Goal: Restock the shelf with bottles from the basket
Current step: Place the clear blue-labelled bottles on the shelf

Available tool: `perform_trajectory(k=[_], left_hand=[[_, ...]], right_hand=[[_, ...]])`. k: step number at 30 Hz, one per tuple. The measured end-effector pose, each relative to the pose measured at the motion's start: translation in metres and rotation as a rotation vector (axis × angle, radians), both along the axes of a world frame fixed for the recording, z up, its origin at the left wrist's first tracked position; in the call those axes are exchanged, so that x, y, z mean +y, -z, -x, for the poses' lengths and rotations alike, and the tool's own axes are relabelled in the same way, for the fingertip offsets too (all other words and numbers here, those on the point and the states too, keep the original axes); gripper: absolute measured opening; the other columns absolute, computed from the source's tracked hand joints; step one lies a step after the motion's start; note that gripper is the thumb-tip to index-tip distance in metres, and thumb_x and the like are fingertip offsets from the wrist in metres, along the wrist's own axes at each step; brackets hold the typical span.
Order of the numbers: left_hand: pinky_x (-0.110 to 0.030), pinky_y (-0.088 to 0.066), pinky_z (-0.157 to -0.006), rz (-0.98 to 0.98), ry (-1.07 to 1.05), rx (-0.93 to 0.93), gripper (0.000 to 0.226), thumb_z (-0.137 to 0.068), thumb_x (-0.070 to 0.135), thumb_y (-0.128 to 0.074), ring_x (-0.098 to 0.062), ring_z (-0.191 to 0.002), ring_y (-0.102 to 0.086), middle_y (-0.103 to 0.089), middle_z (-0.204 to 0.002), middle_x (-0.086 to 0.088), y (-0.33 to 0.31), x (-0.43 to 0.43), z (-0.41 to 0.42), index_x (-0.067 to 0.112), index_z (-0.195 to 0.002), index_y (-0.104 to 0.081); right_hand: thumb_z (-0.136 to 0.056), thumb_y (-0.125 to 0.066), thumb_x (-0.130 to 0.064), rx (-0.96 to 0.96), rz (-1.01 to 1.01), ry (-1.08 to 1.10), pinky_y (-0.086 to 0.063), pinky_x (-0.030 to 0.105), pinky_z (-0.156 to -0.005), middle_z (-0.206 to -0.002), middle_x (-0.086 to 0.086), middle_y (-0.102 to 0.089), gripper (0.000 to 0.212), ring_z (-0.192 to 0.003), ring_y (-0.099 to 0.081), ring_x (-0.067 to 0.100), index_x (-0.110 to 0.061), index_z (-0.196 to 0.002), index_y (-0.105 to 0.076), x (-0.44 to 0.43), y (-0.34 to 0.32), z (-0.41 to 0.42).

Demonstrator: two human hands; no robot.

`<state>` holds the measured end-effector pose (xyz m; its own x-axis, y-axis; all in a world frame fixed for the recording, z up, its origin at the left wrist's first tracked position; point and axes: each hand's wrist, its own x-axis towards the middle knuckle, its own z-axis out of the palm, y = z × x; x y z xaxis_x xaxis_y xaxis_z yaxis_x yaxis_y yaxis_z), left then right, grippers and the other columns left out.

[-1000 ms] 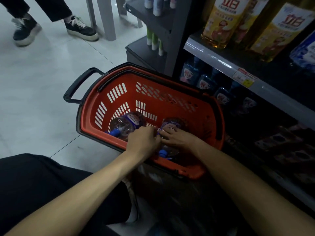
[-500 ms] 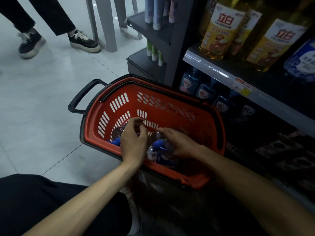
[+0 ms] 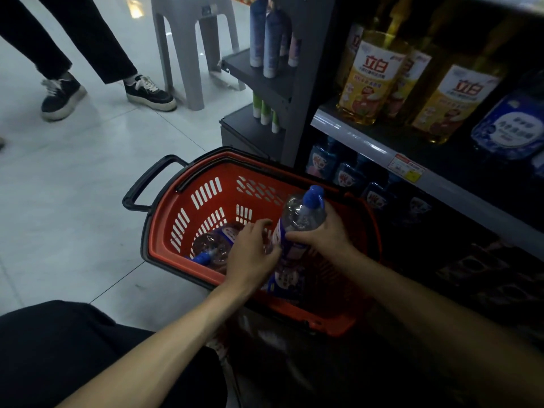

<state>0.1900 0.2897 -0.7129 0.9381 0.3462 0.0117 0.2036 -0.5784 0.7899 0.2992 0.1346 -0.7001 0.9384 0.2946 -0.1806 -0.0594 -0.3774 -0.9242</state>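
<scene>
A red shopping basket (image 3: 206,198) with a black rim and handle stands on the floor beside the dark shelf (image 3: 382,148). My right hand (image 3: 326,234) grips a clear bottle (image 3: 297,219) with a blue cap and purple label, held upright above the basket. My left hand (image 3: 253,254) reaches into the basket with fingers spread, touching the lifted bottle's lower part. A second clear bottle (image 3: 215,245) lies on its side at the basket's left end, cap toward me. Another labelled bottle (image 3: 282,284) lies low in the basket, partly hidden by my hands.
Similar blue-labelled bottles (image 3: 347,172) fill the lower shelf row. Yellow oil bottles (image 3: 371,81) and a blue pack (image 3: 509,128) stand above. A grey plastic stool (image 3: 194,39) and another person's legs and shoes (image 3: 147,92) are on the tiled floor behind the basket.
My right hand has lifted one bottle out of the basket's bottom and turned it upright. My left hand has stayed low beside it. The view has tilted up slightly.
</scene>
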Motion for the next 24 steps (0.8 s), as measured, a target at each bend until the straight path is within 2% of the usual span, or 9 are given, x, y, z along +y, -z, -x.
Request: perform_trajectory(k=[4,6,8,11,14,16,19,21,24], left_hand=[[-0.037,-0.049,-0.102,0.003,0.135,0.01,0.084,-0.08,0.047,-0.078,-0.014,-0.131,-0.048,-0.048,-0.142,0.002,-0.012,-0.009,-0.006,0.036,-0.152,-0.035],[-0.041,-0.05,-0.104,0.003,0.182,-0.039,0.099,-0.073,0.053,-0.078,-0.014,-0.134,-0.045,-0.043,-0.147,0.004,-0.023,-0.015,-0.009,0.038,-0.156,-0.026],[-0.044,-0.05,-0.105,0.024,0.213,-0.122,0.107,-0.069,0.058,-0.075,-0.013,-0.136,-0.043,-0.039,-0.151,0.008,-0.036,-0.025,-0.012,0.041,-0.158,-0.018],[-0.044,-0.054,-0.101,0.101,0.158,-0.259,0.1,-0.071,0.057,-0.079,-0.011,-0.133,-0.052,-0.045,-0.15,0.015,-0.053,-0.042,-0.016,0.049,-0.152,-0.021],[-0.045,-0.059,-0.093,0.257,0.133,-0.313,0.095,-0.068,0.039,-0.087,-0.011,-0.121,-0.064,-0.06,-0.137,0.013,-0.064,-0.059,-0.018,0.054,-0.145,-0.035],[-0.042,-0.061,-0.087,0.399,0.132,-0.268,0.092,-0.066,0.02,-0.089,-0.012,-0.107,-0.071,-0.069,-0.123,0.01,-0.065,-0.067,-0.015,0.048,-0.14,-0.044],[-0.034,-0.062,-0.081,0.563,0.163,-0.129,0.08,-0.068,0.004,-0.09,-0.014,-0.097,-0.075,-0.075,-0.111,0.002,-0.064,-0.075,-0.01,0.026,-0.136,-0.054],[-0.025,-0.06,-0.077,0.622,0.198,-0.036,0.067,-0.072,-0.001,-0.089,-0.012,-0.096,-0.075,-0.078,-0.107,0.002,-0.064,-0.078,-0.006,0.024,-0.127,-0.06],[-0.017,-0.057,-0.071,0.682,0.245,0.072,0.053,-0.077,-0.004,-0.084,-0.009,-0.092,-0.076,-0.079,-0.101,0.008,-0.068,-0.086,0.0,0.022,-0.119,-0.065]], right_hand=[[-0.046,-0.1,-0.027,-0.017,-0.008,0.029,-0.06,0.04,-0.091,-0.117,0.0,-0.07,0.096,-0.106,-0.07,0.017,-0.018,-0.132,-0.057,-0.004,-0.045,0.006],[-0.046,-0.097,-0.033,-0.015,-0.038,0.01,-0.062,0.044,-0.087,-0.11,0.0,-0.075,0.086,-0.098,-0.074,0.017,-0.019,-0.125,-0.063,-0.011,-0.07,0.009],[-0.055,-0.097,-0.029,-0.022,-0.056,0.004,-0.063,0.042,-0.085,-0.104,-0.001,-0.077,0.07,-0.093,-0.075,0.014,-0.021,-0.118,-0.067,-0.02,-0.096,0.014],[-0.066,-0.094,-0.016,-0.038,-0.111,0.019,-0.063,0.028,-0.079,-0.105,-0.003,-0.076,0.062,-0.092,-0.075,0.01,-0.021,-0.12,-0.065,-0.03,-0.128,0.03],[-0.069,-0.093,-0.022,-0.058,-0.12,-0.02,-0.06,0.018,-0.074,-0.109,-0.007,-0.075,0.062,-0.095,-0.073,0.004,-0.026,-0.124,-0.064,-0.044,-0.147,0.04],[-0.075,-0.087,-0.036,-0.006,-0.132,-0.041,-0.06,0.021,-0.079,-0.112,-0.012,-0.075,0.054,-0.099,-0.072,0.001,-0.035,-0.124,-0.065,-0.062,-0.154,0.043],[-0.094,-0.065,-0.047,0.122,-0.162,-0.026,-0.058,0.03,-0.083,-0.114,-0.011,-0.075,0.026,-0.099,-0.074,0.007,-0.045,-0.119,-0.068,-0.097,-0.155,0.046],[-0.099,-0.059,-0.04,0.178,-0.148,-0.009,-0.058,0.03,-0.081,-0.112,-0.01,-0.076,0.023,-0.097,-0.075,0.011,-0.045,-0.119,-0.068,-0.121,-0.147,0.048],[-0.094,-0.066,-0.028,0.228,-0.117,-0.006,-0.057,0.027,-0.081,-0.113,-0.011,-0.076,0.028,-0.101,-0.074,0.011,-0.037,-0.12,-0.068,-0.154,-0.129,0.057]])
